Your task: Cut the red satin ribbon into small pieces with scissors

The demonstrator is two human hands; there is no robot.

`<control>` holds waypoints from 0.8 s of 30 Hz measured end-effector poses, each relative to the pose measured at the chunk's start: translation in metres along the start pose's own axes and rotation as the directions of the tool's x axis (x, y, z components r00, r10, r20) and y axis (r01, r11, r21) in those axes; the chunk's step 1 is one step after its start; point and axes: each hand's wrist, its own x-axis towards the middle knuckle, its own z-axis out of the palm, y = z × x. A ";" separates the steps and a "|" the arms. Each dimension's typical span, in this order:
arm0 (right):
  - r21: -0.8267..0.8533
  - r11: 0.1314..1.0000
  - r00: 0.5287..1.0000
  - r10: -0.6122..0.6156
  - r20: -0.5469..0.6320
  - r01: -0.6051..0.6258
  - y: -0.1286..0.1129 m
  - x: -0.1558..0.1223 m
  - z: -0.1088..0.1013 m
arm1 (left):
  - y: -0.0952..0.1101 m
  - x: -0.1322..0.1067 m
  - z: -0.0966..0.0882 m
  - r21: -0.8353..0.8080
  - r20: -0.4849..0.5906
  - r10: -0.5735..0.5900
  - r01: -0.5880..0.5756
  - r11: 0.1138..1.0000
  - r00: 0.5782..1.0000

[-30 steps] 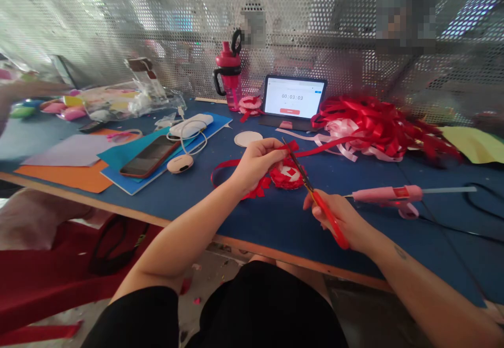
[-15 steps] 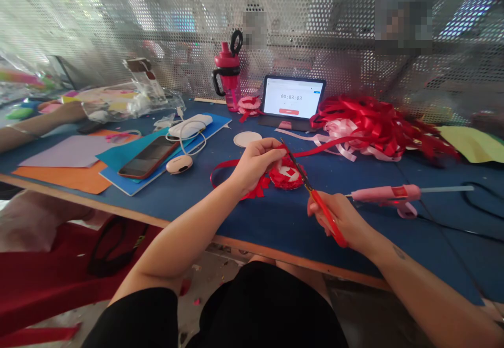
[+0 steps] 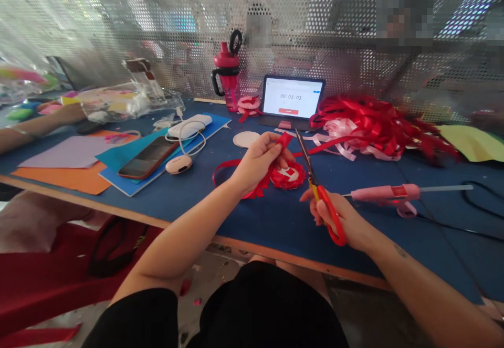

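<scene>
Scissors (image 3: 310, 171) gripped in right hand (image 3: 347, 218), red ribbon (image 3: 285, 139) pinched in left hand (image 3: 259, 160); hands closed.

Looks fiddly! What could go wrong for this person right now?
The scissors in the right hand point up close to the left hand, which pinches a red ribbon piece; a careless snip might nick a finger.

The pink glue gun lies with its nozzle toward the right hand; if hot, which I can't tell, it could burn.

A long red ribbon passes near the blades and might get cut by accident.
</scene>
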 end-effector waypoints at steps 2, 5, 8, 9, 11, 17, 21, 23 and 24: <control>-0.063 0.998 1.000 -0.010 -0.020 0.008 -0.002 0.000 0.000 | 0.000 0.000 0.000 0.003 -0.017 0.003 -0.003 1.000 1.000; -0.134 0.991 0.999 -0.023 -0.035 0.018 -0.005 0.001 0.000 | 0.001 0.000 -0.001 0.010 -0.037 -0.009 0.009 1.000 0.999; -0.177 0.984 0.999 -0.023 -0.039 0.016 -0.007 0.001 0.000 | 0.002 0.001 -0.002 0.012 -0.053 -0.014 0.014 1.000 0.998; -0.188 0.982 0.999 -0.024 -0.047 0.015 -0.008 0.000 0.000 | 0.002 0.001 -0.002 0.012 -0.061 -0.011 0.012 1.000 0.998; -0.209 0.978 0.998 -0.022 -0.058 0.009 -0.011 0.000 0.000 | 0.003 0.001 -0.003 0.010 -0.083 0.003 -0.002 1.000 0.997; -0.247 0.969 1.000 -0.004 -0.026 -0.002 -0.017 0.000 -0.002 | 0.004 0.000 -0.003 -0.011 -0.059 -0.002 0.002 1.000 0.998; -0.248 0.969 1.000 -0.019 -0.023 0.013 -0.017 0.001 -0.003 | 0.005 -0.001 -0.002 0.024 -0.041 -0.054 0.055 0.998 0.998; -0.244 0.970 1.000 -0.020 -0.017 0.015 -0.016 0.001 -0.003 | 0.006 -0.001 -0.001 0.039 -0.047 -0.057 0.059 0.997 0.997; -0.239 0.971 1.000 -0.020 -0.011 0.017 -0.015 0.001 -0.003 | 0.006 -0.001 -0.001 0.044 -0.049 -0.058 0.060 0.997 0.997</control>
